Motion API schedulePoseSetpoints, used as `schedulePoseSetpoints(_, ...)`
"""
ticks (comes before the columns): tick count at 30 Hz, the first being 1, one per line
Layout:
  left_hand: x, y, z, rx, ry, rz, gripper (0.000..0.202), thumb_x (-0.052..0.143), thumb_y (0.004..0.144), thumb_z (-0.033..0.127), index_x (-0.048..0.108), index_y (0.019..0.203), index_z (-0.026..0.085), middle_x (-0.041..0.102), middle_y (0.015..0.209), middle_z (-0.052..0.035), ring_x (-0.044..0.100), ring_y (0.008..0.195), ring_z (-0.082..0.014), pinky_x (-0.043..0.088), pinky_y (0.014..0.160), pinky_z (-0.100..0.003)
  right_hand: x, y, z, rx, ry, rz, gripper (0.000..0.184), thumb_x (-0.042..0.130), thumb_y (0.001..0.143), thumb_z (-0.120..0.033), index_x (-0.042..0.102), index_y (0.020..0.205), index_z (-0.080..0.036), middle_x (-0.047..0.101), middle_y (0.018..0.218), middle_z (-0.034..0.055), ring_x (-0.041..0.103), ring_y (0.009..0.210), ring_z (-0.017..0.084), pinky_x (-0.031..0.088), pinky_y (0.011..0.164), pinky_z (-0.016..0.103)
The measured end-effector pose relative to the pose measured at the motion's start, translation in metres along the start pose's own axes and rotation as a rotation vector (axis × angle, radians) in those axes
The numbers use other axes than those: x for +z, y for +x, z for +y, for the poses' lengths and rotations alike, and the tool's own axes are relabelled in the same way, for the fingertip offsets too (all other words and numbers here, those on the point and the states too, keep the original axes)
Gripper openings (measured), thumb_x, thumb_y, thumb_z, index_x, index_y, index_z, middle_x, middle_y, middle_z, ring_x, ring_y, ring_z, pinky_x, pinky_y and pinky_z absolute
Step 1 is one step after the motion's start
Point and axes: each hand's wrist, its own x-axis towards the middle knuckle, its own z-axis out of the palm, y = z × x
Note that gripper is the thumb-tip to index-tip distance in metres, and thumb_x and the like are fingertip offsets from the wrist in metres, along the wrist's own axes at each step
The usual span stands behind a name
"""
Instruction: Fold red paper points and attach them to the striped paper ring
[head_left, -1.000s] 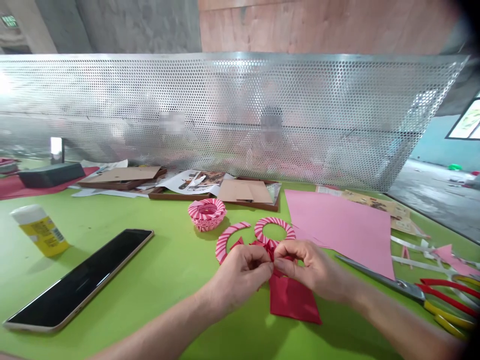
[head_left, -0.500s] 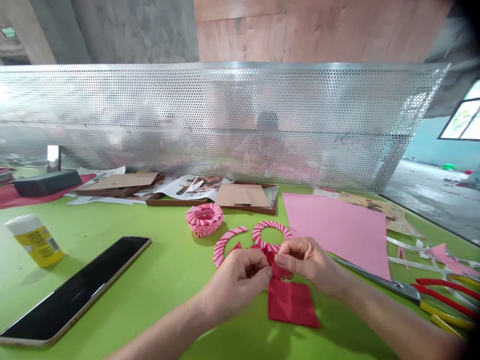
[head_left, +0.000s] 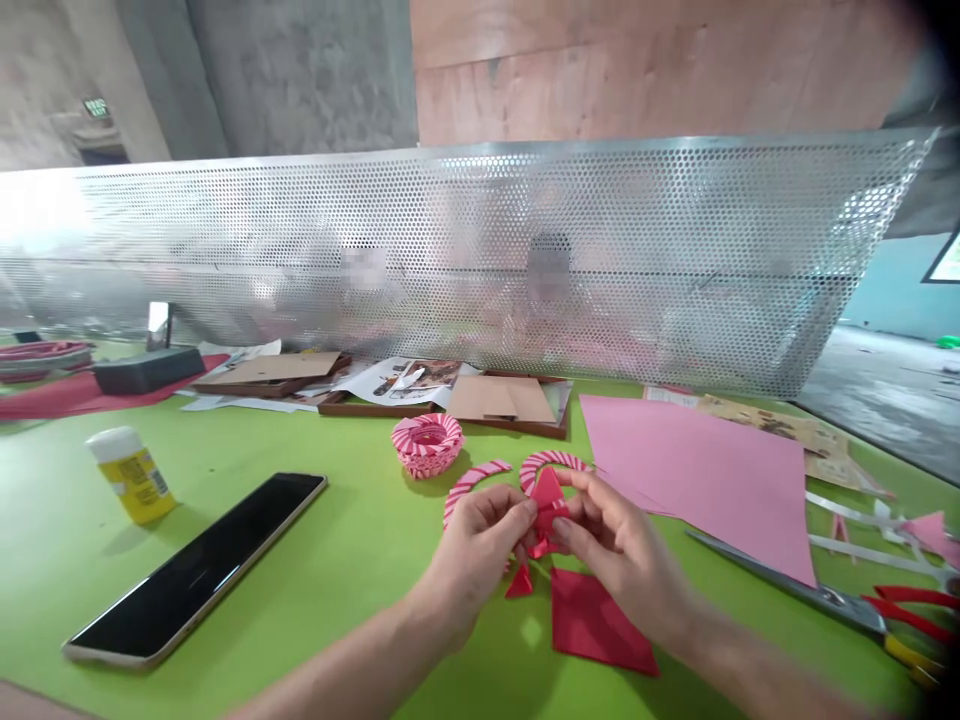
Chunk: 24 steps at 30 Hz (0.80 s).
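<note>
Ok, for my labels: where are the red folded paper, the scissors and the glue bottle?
Red folded paper point(head_left: 549, 490), head view: upper tip.
Scissors point(head_left: 780, 583), head view: blade.
Glue bottle point(head_left: 135, 482), head view: yellow label.

Craft workshop in an unfinished bldg is indicated. Raw conc. pillar point(head_left: 300, 70) and plywood panel point(head_left: 600, 70) are seen beyond a perforated metal screen point(head_left: 637, 250), and a green exit sign point(head_left: 95, 107) is mounted further back at far left. Bare conc. floor point(head_left: 885, 400) is visible at right, w/ a teal wall point(head_left: 892, 285) behind it. A green table point(head_left: 300, 440) is used as the work surface, and craft mat'ls are spread across it: pink card sheet point(head_left: 697, 490), red paper point(head_left: 600, 625), scissors point(head_left: 825, 595), glue bottle point(head_left: 131, 475), cardboard pieces point(head_left: 502, 400). Workshop rather than home or office is suggested by the bare, unfinished surroundings.
</note>
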Motion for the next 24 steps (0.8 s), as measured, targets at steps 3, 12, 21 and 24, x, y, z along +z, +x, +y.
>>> schedulePoseSetpoints(3, 0.0, 0.0, -0.001, -0.003, -0.029, -0.048, 0.022, 0.054, 0.075, 0.028, 0.054, 0.059, 0.012, 0.05, 0.05, 0.0025, 0.04, 0.044, -0.0055, 0.029, 0.044, -0.018, 0.002, 0.0, 0.001, -0.024, 0.025, 0.04, 0.037, 0.049, 0.081, -0.026, 0.038, 0.116, -0.019, 0.048, 0.069, -0.0018, 0.051, 0.066, 0.014, 0.046, 0.065, 0.031)
schedulePoseSetpoints(12, -0.003, 0.002, 0.004, -0.013, -0.059, -0.128, 0.02, 0.058, 0.071, 0.023, 0.052, 0.055, 0.012, 0.05, 0.047, 0.0028, 0.038, 0.043, -0.0055, 0.029, 0.044, -0.018, -0.003, 0.001, -0.007, -0.102, -0.076, 0.006, 0.042, 0.046, 0.08, -0.015, 0.031, 0.119, -0.02, 0.048, 0.065, -0.0035, 0.048, 0.061, 0.013, 0.042, 0.06, 0.027)
schedulePoseSetpoints(21, -0.001, -0.001, 0.006, -0.007, -0.035, -0.209, 0.014, 0.058, 0.071, 0.02, 0.055, 0.059, 0.012, 0.049, 0.05, 0.0033, 0.038, 0.044, -0.0053, 0.03, 0.045, -0.019, -0.008, 0.002, -0.01, -0.118, -0.072, 0.035, 0.043, 0.047, 0.08, -0.015, 0.029, 0.119, -0.02, 0.048, 0.066, -0.0045, 0.048, 0.061, 0.011, 0.041, 0.059, 0.025)
schedulePoseSetpoints(24, 0.0, -0.003, 0.007, 0.009, -0.017, -0.182, 0.017, 0.058, 0.071, 0.021, 0.054, 0.059, 0.011, 0.048, 0.049, 0.0031, 0.037, 0.043, -0.0051, 0.03, 0.045, -0.019, -0.009, 0.002, -0.012, -0.12, -0.079, 0.032, 0.04, 0.046, 0.081, -0.016, 0.031, 0.118, -0.02, 0.047, 0.066, -0.0042, 0.046, 0.06, 0.011, 0.041, 0.058, 0.025)
